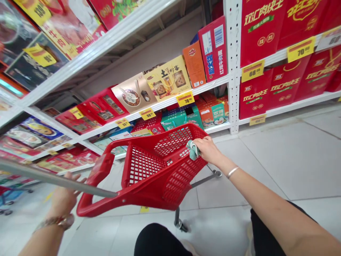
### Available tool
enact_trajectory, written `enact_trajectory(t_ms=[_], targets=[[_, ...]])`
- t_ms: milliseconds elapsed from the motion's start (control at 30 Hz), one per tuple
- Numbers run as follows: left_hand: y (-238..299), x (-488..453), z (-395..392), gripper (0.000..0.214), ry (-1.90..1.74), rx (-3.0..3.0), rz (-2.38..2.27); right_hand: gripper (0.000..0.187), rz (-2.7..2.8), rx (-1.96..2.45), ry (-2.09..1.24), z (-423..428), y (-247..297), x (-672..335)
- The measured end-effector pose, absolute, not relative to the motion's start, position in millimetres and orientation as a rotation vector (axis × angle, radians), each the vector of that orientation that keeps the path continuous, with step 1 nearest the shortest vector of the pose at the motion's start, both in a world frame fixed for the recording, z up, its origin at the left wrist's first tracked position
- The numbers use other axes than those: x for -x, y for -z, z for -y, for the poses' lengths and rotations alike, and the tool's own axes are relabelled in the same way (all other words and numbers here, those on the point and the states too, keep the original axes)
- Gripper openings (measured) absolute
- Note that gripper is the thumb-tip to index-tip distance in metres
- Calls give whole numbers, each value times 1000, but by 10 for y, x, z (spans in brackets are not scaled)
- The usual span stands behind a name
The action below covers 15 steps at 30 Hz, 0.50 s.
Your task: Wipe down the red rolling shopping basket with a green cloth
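A red plastic shopping cart (157, 193) stands before me, its basket showing no goods inside. My right hand (209, 149) is closed on a bunched pale-green cloth (193, 150), at the rim of the basket's far end. To the left, my left hand (64, 195) has its fingers spread near the cart's red handle (102, 167) and is slightly blurred. A grey metal pole (53, 179) attached to the cart passes in front of that hand and hides part of it. Whether the left fingers touch the pole I cannot tell.
White shelves (160, 106) with boxed goods and yellow price tags run along the cart's far side. Red gift boxes (255, 94) fill the shelves at the right. Grey floor tiles (266, 160) lie below. My knees (160, 240) are at the bottom edge.
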<state>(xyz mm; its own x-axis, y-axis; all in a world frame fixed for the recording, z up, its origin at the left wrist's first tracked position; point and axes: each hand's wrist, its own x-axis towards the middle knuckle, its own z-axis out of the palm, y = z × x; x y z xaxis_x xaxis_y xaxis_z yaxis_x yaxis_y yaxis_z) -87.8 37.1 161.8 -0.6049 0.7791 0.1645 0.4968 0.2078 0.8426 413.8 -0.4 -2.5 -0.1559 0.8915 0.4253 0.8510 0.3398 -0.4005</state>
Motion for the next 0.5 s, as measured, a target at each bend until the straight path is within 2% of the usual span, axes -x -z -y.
enact_trajectory(t_ms=[100,200,300,500], targets=[[-1444,1098,-46,13,-1478,-908,-2173,38,2002,1565,-31,88,23,-4063],[-1165,1033,294,23,-1549,-823,-2092,36,1985,1644,11,200,-7,-3939],[-898,666,438,29,-1412,-761,-2124,31,1991,1694,50,336,-47,-3767],[-637,-144,302,37,-1238,-985,-2082,30,2101,1442,103,633,-14,-3329]])
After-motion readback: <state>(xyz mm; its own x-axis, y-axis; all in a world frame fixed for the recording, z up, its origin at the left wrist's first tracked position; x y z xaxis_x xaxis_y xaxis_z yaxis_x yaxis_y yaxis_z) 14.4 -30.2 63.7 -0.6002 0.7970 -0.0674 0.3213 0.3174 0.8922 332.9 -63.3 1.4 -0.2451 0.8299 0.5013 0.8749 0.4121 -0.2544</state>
